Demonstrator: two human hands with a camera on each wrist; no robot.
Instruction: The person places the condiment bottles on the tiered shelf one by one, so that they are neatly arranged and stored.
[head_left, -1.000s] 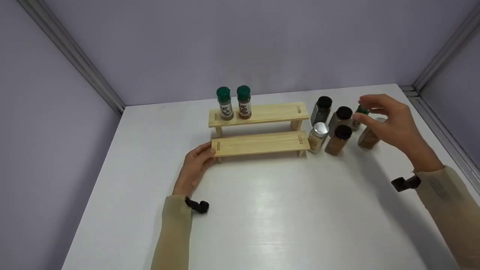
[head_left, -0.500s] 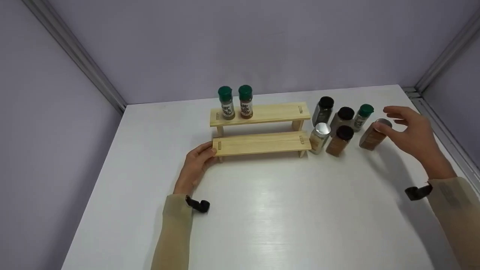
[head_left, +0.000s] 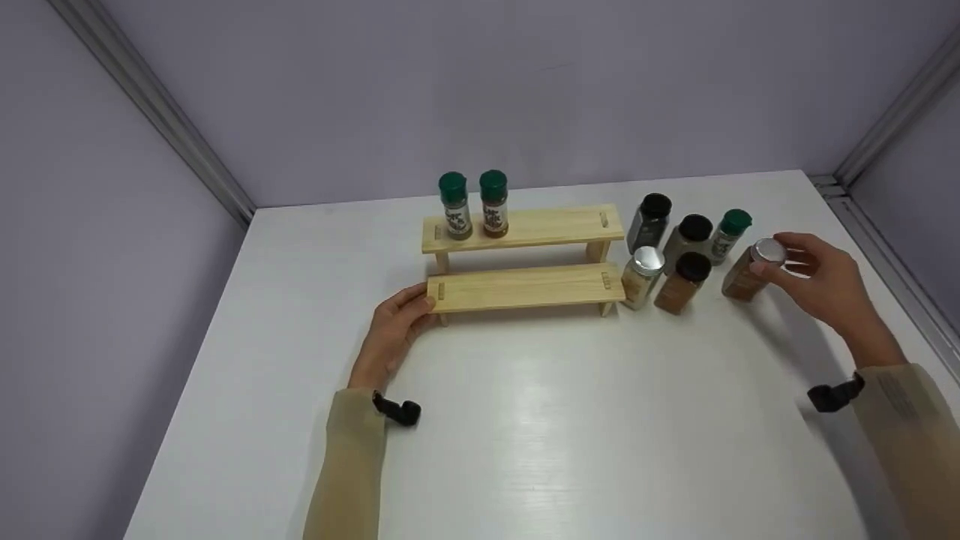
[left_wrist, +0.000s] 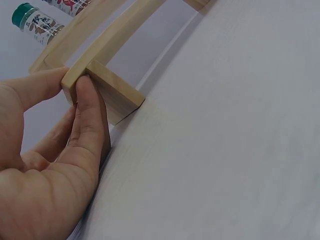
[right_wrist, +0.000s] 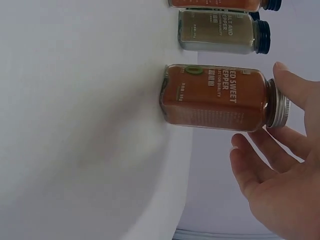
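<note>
My right hand (head_left: 825,285) has its thumb and fingers around the silver cap of a square spice jar (right_wrist: 215,97) filled with orange-red powder. Its label reads "red sweet pepper", and it stands upright at the right of the table. My left hand (head_left: 390,330) pinches the left end of the lower wooden shelf (head_left: 525,289), thumb above and fingers beneath, as the left wrist view shows. Behind it, on the higher wooden shelf (head_left: 559,227), stand two green-capped spice bottles, one greyish (head_left: 456,217) and one reddish (head_left: 494,217).
Between shelves and right hand stand a silver-capped pale jar (head_left: 641,281), black-capped jars holding dark (head_left: 649,225), greyish (head_left: 684,247) and orange contents (head_left: 679,289), and a green-capped bottle (head_left: 729,238). A wall rises behind the white table (head_left: 525,427).
My right hand has moved from beside the green-capped bottle rightward and toward me, and now its fingers close around the silver cap. The left hand stays at the shelf end.
</note>
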